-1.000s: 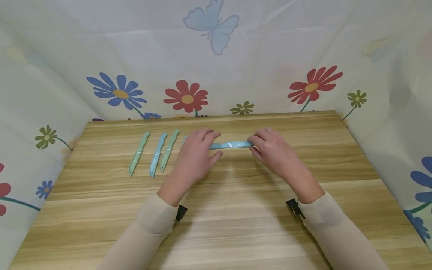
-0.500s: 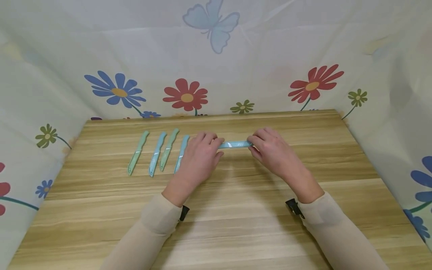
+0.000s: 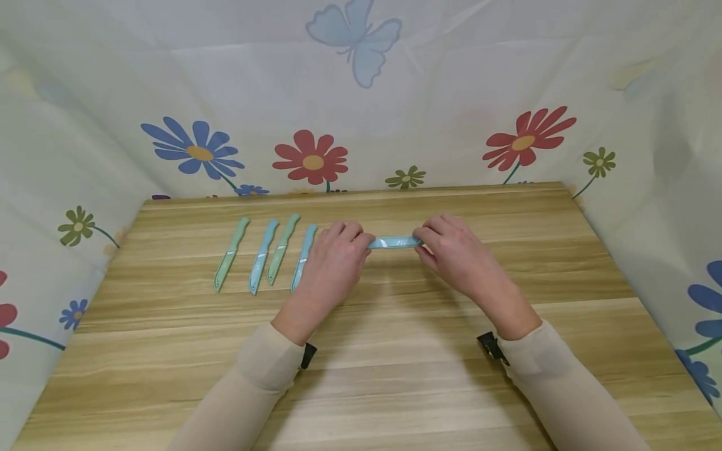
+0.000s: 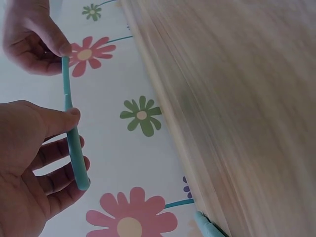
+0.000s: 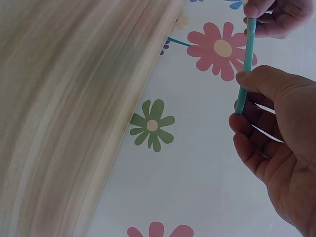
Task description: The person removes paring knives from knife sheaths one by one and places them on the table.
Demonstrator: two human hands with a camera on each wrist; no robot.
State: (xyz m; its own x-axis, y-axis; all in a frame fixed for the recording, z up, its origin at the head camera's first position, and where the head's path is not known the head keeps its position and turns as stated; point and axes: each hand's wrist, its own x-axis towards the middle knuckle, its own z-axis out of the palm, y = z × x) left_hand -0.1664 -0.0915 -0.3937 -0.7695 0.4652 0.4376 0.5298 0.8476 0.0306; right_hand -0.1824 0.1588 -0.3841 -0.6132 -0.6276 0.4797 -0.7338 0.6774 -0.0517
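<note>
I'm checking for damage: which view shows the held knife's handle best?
The left wrist view: most of the handle shows, end included. In the head and right wrist views, the left hand covers most of it.

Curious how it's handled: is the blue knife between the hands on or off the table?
Off: left hand and right hand hold the blue knife; wrist views show backdrop between it and table.

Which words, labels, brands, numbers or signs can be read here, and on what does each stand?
None can be read.
Held light-blue knife: pale marks, too small to tell lettering from glare.
Four lying knives: any markings are too small to read.
Flower-print backdrop: pictures only, no legible text.
</note>
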